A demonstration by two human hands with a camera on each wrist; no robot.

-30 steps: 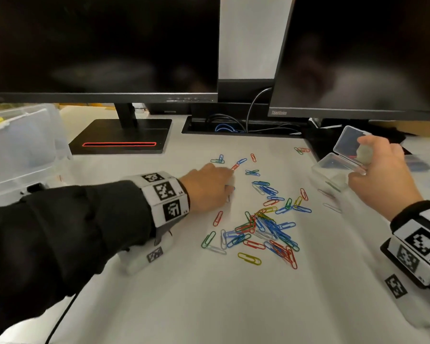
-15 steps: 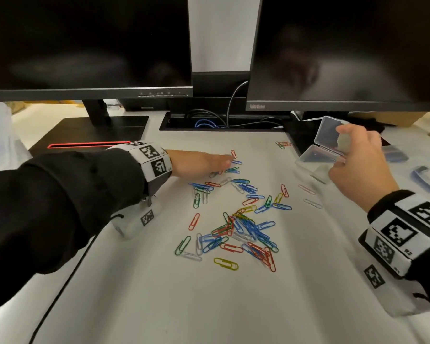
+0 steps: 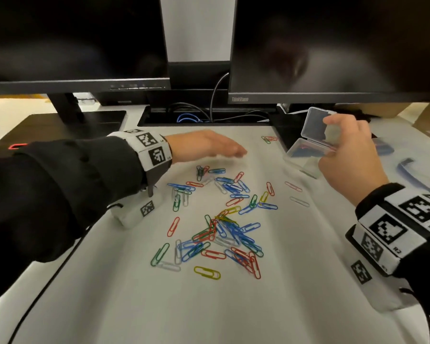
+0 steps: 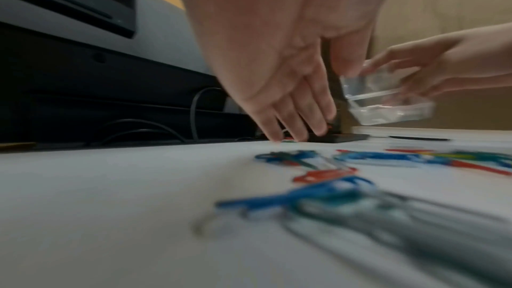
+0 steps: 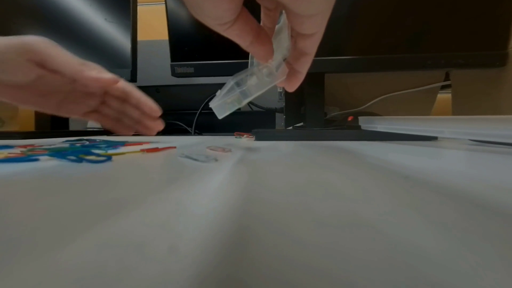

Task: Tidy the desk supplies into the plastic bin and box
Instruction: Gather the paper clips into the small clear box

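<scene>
Several coloured paper clips [image 3: 224, 227] lie scattered on the white desk [image 3: 134, 306]; they show blurred as paper clips [image 4: 327, 185] and paper clips [image 5: 69, 150] in the wrist views. My left hand [image 3: 209, 146] lies flat with straight fingers just beyond the far clips, its fingertips [image 4: 293, 135] down at the desk. My right hand [image 3: 345, 155] pinches a small clear plastic box [image 3: 310, 142] with its hinged lid up, held tilted above the desk at the right. The same box [image 5: 249, 87] hangs between thumb and fingers. Two clips [image 3: 268, 139] lie apart near the monitor base.
Two dark monitors [image 3: 333, 45] stand at the back, with a cable slot [image 3: 204, 117] between their stands. The left monitor base [image 3: 60, 125] sits far left. A clear flat lid [image 5: 443, 126] and a blue strip [image 3: 407, 170] lie at the right.
My left hand has swept flat to the right along the far side of the clips, dragging some nearer the pile. The right hand has lifted the clear box slightly.
</scene>
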